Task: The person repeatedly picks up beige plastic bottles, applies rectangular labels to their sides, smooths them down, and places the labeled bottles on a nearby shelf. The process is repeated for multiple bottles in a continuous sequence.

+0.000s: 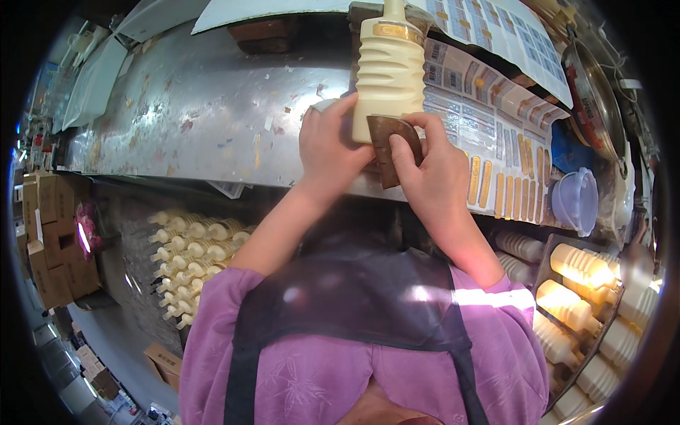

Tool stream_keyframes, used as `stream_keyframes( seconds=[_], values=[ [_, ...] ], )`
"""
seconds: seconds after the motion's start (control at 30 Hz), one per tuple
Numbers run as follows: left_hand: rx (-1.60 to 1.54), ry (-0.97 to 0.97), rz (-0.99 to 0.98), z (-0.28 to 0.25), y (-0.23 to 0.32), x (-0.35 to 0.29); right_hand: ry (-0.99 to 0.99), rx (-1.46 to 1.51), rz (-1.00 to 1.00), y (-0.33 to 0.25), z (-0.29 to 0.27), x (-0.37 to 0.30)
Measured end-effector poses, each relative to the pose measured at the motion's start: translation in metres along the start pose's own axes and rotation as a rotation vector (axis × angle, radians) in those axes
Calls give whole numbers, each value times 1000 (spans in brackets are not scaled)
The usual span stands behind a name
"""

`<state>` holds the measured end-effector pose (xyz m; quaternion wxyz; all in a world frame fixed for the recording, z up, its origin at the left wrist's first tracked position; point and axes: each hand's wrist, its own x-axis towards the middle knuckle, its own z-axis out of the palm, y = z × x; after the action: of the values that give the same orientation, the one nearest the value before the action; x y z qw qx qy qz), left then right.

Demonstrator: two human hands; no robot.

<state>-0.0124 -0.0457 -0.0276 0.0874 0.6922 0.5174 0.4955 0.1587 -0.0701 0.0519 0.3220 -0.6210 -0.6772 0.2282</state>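
A cream-coloured plastic bottle [391,81] with wavy ribs lies on the metal workbench, its neck pointing away from me. A gold label [397,30] runs across its shoulder. My left hand [327,150] grips the bottle's near left side, with the thumb at its base. Between the thumb and fingers of my right hand [440,166] is a flat brown scraper [387,149], which overlaps the near right end of the bottle. Whether the scraper presses on the bottle, I cannot tell. Beneath the bottle's far end is a dark brown support [363,13], mostly hidden.
Sheets of gold and silver labels [489,145] cover the bench's right side. Beyond them stand a translucent bucket [575,202] and a round metal pan [593,99]. Cream bottles [195,251] crowd the lower left; more bottles [567,306] fill a crate at right. Cardboard boxes [60,241] stand far left.
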Motion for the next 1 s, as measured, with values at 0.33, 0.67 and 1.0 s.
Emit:
stream_keyframes(
  seconds=[0.33,0.67,1.0],
  values=[
    [-213,-128,-203,-5,-22,-6,0,474,395,85,20,-14],
    [-103,-267,-202,-8,-18,4,262,-9,-535,46,5,-3],
    [-44,-34,-43,-8,0,5,137,-46,-774,4,2,-2]
  ],
)
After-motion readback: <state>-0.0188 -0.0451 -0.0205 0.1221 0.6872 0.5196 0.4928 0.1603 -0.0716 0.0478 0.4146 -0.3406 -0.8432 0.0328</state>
